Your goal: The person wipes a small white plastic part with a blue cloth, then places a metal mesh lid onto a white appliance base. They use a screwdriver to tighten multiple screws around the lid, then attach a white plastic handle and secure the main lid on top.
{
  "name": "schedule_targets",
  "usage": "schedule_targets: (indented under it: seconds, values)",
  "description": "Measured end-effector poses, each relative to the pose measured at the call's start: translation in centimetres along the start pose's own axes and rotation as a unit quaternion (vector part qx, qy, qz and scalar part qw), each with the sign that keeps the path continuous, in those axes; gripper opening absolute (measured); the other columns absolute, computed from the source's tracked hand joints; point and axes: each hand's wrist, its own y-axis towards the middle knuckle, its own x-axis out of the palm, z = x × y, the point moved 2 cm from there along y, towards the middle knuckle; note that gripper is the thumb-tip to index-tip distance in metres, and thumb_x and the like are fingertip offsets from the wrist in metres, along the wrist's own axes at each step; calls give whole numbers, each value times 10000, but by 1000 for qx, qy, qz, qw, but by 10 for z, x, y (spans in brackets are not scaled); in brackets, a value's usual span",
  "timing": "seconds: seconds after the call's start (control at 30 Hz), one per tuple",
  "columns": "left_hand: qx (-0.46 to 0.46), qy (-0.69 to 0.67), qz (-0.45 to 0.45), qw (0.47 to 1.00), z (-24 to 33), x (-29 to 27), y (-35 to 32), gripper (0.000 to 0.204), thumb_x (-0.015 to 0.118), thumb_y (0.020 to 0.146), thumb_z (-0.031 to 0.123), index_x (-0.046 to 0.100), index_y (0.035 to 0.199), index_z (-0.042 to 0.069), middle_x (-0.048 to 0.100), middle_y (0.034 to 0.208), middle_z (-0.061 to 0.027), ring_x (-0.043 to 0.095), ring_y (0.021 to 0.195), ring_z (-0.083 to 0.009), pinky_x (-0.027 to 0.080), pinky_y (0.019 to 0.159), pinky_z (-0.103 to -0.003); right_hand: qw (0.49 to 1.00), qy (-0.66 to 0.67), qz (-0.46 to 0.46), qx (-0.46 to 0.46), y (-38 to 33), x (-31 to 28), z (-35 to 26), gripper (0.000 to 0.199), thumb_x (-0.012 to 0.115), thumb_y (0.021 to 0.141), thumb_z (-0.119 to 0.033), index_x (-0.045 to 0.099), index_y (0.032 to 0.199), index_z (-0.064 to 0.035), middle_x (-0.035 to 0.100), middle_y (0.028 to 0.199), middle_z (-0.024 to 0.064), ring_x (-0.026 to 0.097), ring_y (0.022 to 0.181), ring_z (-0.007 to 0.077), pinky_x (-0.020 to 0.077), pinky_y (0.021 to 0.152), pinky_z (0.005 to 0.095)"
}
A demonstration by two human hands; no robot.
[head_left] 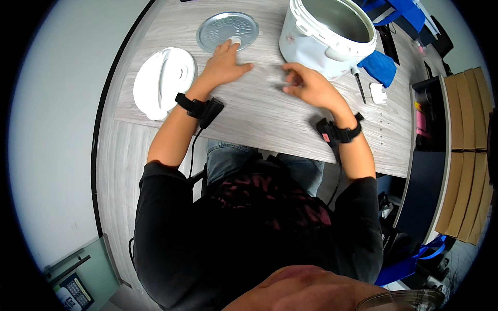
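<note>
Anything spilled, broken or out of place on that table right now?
No spill or damage stands out. The odd part: the white pot stands open, while what looks like its lid lies apart on the left.

We see a black short-sleeved T-shirt (233,254), its front printed with dull red lettering (306,215). Blue jeans (225,155) show beyond the near edge of the surface (264,116). Our left hand (223,67) and right hand (314,88) are bare. By each we make out a black wrist strap (348,133) carrying a small black box (211,113) with a thin black cable (193,150); the right one bears a reddish patch (326,138). Part of some glasses (402,300) shows too.
</note>
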Motion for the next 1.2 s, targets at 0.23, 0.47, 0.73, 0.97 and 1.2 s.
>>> schedule_targets:
  seconds: [0.23,0.47,0.73,0.97,1.2]
  values:
    - [17,-16,-27,999,1,0,-8,742,727,820,456,524,1376,9,508,1372,-250,423,1341,-417,443,1041,-484,999,34,-1,16,59,29,-6,651,739,861,-119,437,1427,-5,677,1001,77,651,886,185,517,810,308]
    - [26,-5,26,999,5,-11,-33,599,796,771,324,618,1247,7,617,1073,-198,605,1037,-364,484,894,-419,993,36,75,80,72,39,-4,849,755,824,-243,303,1485,41,679,1099,235,666,1061,342,513,906,379]
    - [37,13,11,999,2,-26,-51,571,824,730,269,643,1215,28,673,986,-215,619,1014,-382,490,891,-442,990,-28,94,104,70,43,-17,844,764,810,-229,313,1464,55,654,1165,288,642,1121,391,498,956,408]
    - [54,11,-13,998,-3,-29,-53,589,854,691,293,649,1173,26,697,1020,-217,599,1059,-404,494,908,-451,970,159,100,151,75,52,2,786,758,817,-106,316,1442,73,651,964,163,679,839,253,558,726,347]
    - [41,-4,-18,999,-3,-31,-56,580,863,690,273,615,1175,73,701,997,-171,586,1052,-387,469,912,-456,909,353,146,167,64,52,-23,748,721,849,-13,280,1442,104,614,876,112,629,653,154,529,520,267]
